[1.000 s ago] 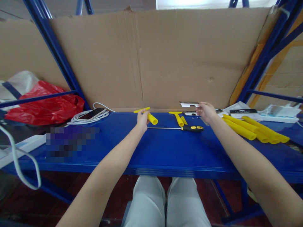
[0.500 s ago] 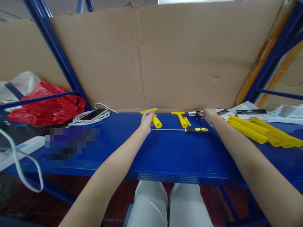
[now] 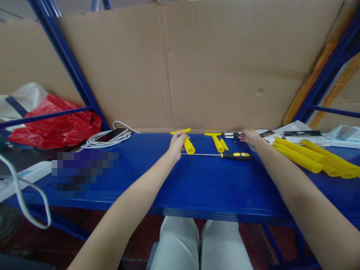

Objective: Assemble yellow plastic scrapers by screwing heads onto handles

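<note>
My left hand [image 3: 177,144] is wrapped round a yellow T-shaped tool [image 3: 189,146] with a hollow round handle, just above the blue table [image 3: 197,187]. Another yellow T-shaped tool [image 3: 217,143] lies to its right, with a small yellow piece [image 3: 224,144] beside it. A long screwdriver [image 3: 235,156] with a black and yellow handle lies in front of them. At the back of the table my right hand [image 3: 248,135] has its fingers closed at the end of some thin black and white items [image 3: 232,135]; whether it grips them is too small to tell.
Several yellow tubes [image 3: 300,158] lie beside my right forearm. A coiled white cable [image 3: 108,141] with a phone [image 3: 112,135] and a red plastic bag [image 3: 56,125] are at the left. Cardboard [image 3: 210,67] stands behind the table between blue posts.
The view has shifted slightly. My left hand and the yellow tool in it appear a little further right; my right hand stays at the black and white items.
</note>
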A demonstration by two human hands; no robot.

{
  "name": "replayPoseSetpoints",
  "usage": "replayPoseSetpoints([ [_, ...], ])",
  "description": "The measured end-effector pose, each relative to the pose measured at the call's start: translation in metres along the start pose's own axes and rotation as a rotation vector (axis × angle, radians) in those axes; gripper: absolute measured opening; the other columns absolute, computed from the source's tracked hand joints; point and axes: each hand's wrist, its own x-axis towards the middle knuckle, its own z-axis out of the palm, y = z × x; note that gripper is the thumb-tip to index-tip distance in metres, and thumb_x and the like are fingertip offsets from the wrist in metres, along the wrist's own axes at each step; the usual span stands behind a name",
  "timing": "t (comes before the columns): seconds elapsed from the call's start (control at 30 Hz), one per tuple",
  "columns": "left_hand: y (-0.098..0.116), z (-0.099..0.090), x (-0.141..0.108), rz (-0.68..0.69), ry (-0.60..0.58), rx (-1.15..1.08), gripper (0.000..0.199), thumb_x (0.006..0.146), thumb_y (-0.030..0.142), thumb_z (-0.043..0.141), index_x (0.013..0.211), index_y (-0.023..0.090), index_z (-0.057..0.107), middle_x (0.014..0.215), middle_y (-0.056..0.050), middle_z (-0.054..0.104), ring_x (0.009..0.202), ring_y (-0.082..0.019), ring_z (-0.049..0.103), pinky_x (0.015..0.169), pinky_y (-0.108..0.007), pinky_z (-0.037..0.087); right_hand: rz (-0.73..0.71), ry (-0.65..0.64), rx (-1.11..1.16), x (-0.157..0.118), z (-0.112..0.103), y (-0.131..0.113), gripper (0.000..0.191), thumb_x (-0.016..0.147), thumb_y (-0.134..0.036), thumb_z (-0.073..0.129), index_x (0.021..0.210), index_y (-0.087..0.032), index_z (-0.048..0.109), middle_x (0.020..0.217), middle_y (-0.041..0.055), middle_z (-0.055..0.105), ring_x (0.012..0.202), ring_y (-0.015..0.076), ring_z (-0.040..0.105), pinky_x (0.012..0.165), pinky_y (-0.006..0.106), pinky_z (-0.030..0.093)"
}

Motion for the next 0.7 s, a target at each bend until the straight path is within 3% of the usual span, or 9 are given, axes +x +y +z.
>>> replayPoseSetpoints([
  [0.3, 0.001, -0.002, 0.001, -0.004, -0.016, -0.047, 0.024, 0.079, 0.003, 0.054, 0.095, 0.021, 0.053, 0.072, 0.001, 0.061, 0.056, -0.011, 0.062, 0.052, -0.02, 0.05, 0.001, -0.009, -0.024, -0.006, 0.0, -0.001, 0.016, 0.082, -0.006, 0.054, 0.094, -0.018, 0.054, 0.056, -0.003, 0.049, 0.041, 0.0087, 0.049, 0.037, 0.018, 0.042],
  [0.53, 0.004, -0.002, -0.001, -0.06, -0.022, -0.004, 0.05, 0.08, 0.009, 0.057, 0.126, 0.025, 0.045, 0.072, 0.0, 0.063, 0.042, -0.01, 0.053, 0.043, -0.02, 0.045, 0.026, -0.015, -0.037, -0.009, -0.002, -0.002, 0.02, 0.081, -0.009, 0.059, 0.098, -0.019, 0.054, 0.058, -0.0023, 0.051, 0.042, 0.01, 0.051, 0.037, 0.019, 0.043],
  [0.7, 0.003, -0.003, -0.001, -0.068, -0.027, 0.098, 0.056, 0.077, 0.008, 0.055, 0.129, 0.024, 0.045, 0.062, 0.004, 0.058, 0.035, -0.01, 0.046, 0.04, -0.021, 0.041, 0.043, -0.06, -0.047, -0.021, -0.007, -0.008, 0.019, 0.079, -0.005, 0.06, 0.094, -0.017, 0.054, 0.065, 0.0013, 0.055, 0.05, 0.0135, 0.059, 0.045, 0.024, 0.051],
])
